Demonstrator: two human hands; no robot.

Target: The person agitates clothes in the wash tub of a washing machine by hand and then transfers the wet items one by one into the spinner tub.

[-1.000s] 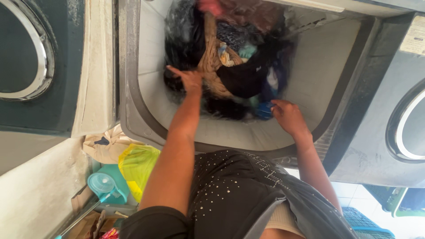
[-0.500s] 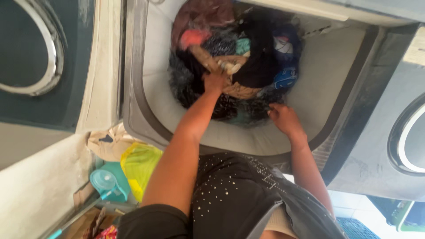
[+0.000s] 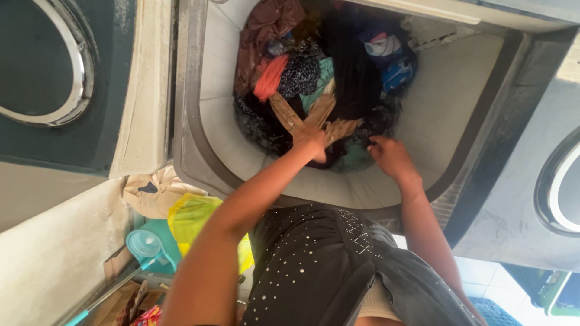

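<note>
Top-load washer tub (image 3: 423, 121) is packed w/ mixed clothes, so loading looks mostly done, far as I can judge. Left hand (image 3: 311, 142) is closed around a tan patterned cloth (image 3: 308, 118) at the near side of the tub; right hand (image 3: 389, 158), fingers loosely curled, rests on dark clothes (image 3: 353, 78) just beside it. Nothing's out of the tub yet.

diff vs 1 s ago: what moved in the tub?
The left hand moved from the pile's left edge to its middle and now grips the tan cloth. The right hand shifted slightly along the near edge of the laundry pile. Clothes stayed in the tub; yellow bag unchanged.
</note>
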